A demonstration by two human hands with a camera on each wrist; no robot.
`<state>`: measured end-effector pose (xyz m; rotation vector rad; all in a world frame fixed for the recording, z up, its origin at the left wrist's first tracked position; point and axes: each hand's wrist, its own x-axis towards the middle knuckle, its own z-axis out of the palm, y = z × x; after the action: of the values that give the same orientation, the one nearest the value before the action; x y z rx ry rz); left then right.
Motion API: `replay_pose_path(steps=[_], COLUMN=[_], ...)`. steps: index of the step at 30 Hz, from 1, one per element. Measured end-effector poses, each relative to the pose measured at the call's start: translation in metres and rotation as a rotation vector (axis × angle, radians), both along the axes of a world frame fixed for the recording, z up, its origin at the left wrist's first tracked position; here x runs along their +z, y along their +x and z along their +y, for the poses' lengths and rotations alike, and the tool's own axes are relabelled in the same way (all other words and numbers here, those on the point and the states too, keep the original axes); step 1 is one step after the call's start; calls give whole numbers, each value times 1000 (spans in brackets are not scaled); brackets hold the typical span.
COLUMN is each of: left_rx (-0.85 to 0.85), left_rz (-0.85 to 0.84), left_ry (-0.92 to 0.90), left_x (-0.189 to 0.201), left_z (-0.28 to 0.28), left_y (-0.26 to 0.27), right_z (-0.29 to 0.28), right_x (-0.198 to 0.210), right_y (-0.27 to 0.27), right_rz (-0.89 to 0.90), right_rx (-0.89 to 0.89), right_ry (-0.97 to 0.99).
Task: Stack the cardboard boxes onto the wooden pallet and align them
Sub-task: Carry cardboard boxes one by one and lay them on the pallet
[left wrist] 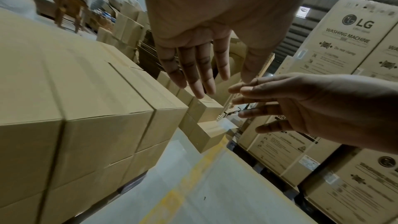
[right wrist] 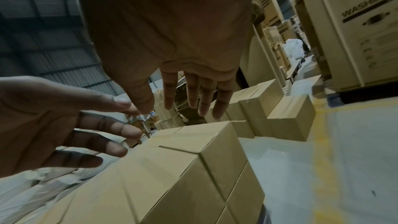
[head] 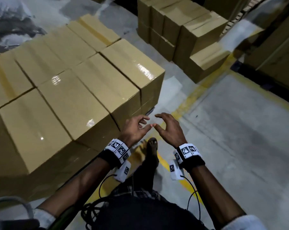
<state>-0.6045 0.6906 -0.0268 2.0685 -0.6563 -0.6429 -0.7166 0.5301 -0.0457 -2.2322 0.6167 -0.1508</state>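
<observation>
— Both our hands hang empty in front of us: the left hand [head: 135,128] and the right hand [head: 169,128] have their fingers spread and only loosely bent, thumb tips nearly meeting, neither touching cardboard.

— So nothing is carried. Where do the boxes stand?

— The stacked cardboard boxes [head: 70,90] sit to our left, two layers showing at the near right corner of the stack, tops taped and glossy. Our left hand floats just off that corner. The wooden pallet itself we can barely make out; only a dark strip under the stack's bottom edge [left wrist: 131,186] shows in the left wrist view, and we cannot tell what it is made of.

— And the next ones to fetch?

— We judge they come from the loose pile of boxes [head: 186,40] ahead, across the concrete floor [head: 240,130] with its yellow line [head: 205,87]. The lowest box juts out at the pile's front, so it looks the easiest to take.

— How do we do this step well?

— We would walk over with hands apart, take one box by opposite sides, low, palms flat. The tape looks slick, so we grip cardboard rather than tape. Back at the stack, we set the box down square to the top layer's seams, then push it flush with the corner edge. The tall washing machine cartons [left wrist: 353,43] on our right narrow the aisle, so we keep the load close.
</observation>
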Motion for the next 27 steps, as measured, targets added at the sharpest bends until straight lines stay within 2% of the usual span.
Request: replay_pose_path(steps=[5,11,16,21,24,27], left_rx=[-60,-97,-199,-248,-240,-236], left_rz=[51,84,19,-25,-89,-91], left_ry=[-2,-21,2,91,94,120], left_x=[0,11,22,1,-5,2], left_z=[-136,-279,-390,-514,-598,-678], left_y=[54,124,159,189,208,226], right_z=[-126,-254,-358,-490,-580,-661], right_x=[4,20,10,-11,-22,-16], right_y=[39,81,98,120,138,154], right_rz=[72,59,68,37,13,55], right_rx=[-110,-233,-339,-418,-423,-407], right_ry=[-14,9,62,101,137,153])
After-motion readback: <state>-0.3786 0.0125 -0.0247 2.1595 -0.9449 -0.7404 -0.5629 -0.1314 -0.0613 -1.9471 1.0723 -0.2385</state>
